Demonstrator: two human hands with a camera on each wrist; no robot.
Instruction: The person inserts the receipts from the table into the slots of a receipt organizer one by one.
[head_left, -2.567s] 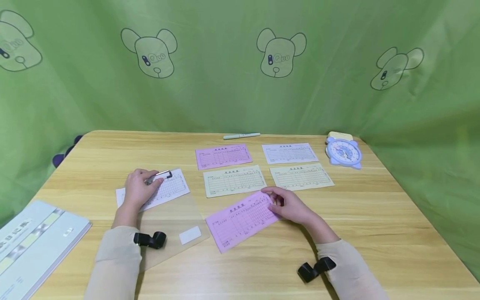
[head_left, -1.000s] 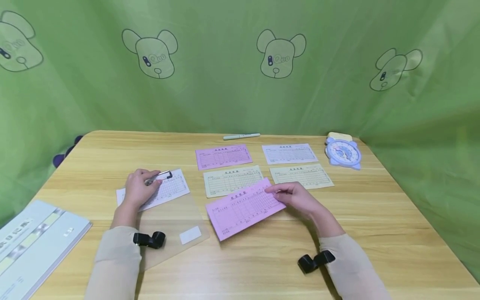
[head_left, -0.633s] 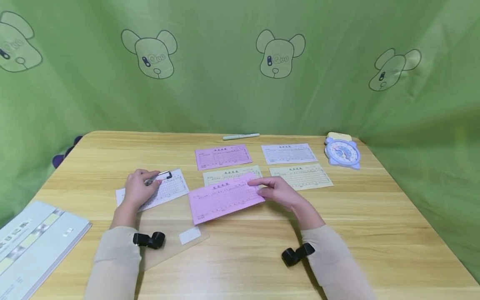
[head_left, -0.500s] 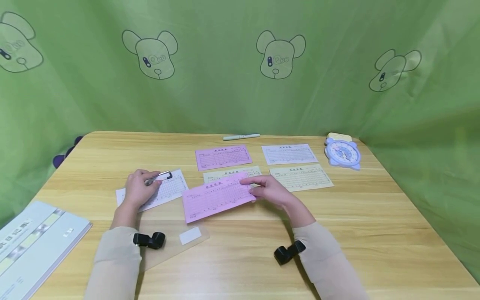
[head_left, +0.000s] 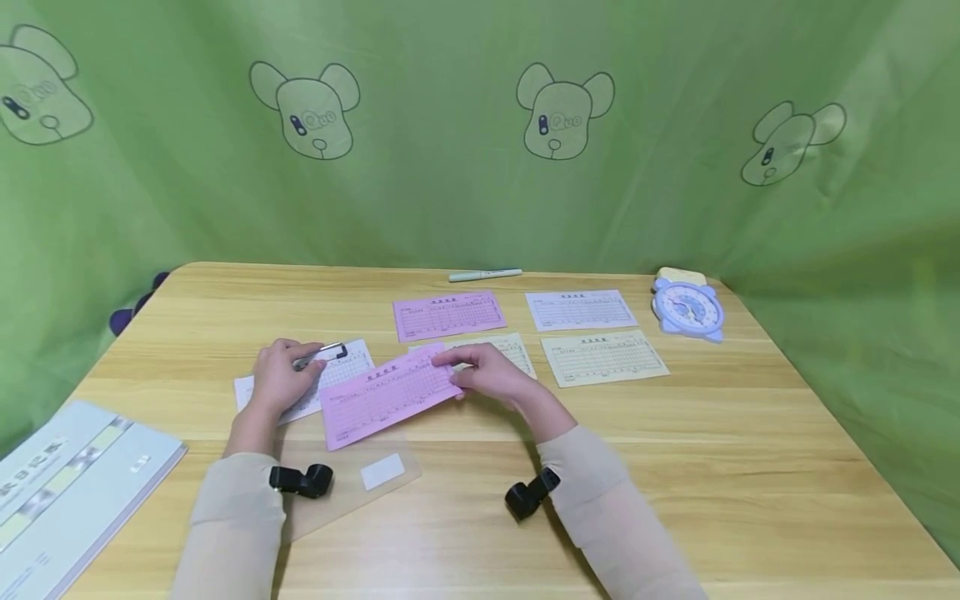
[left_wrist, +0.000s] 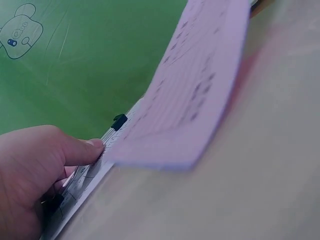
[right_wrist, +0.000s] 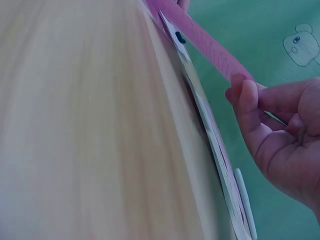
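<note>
right hand pinches a pink slip, seemingly above the clipboard.

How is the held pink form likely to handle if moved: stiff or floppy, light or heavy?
Probably light: the right grip holds the pink form up by one end only. It likely flexes rather than staying rigid, since it seems slightly bowed in the right wrist view.
</note>
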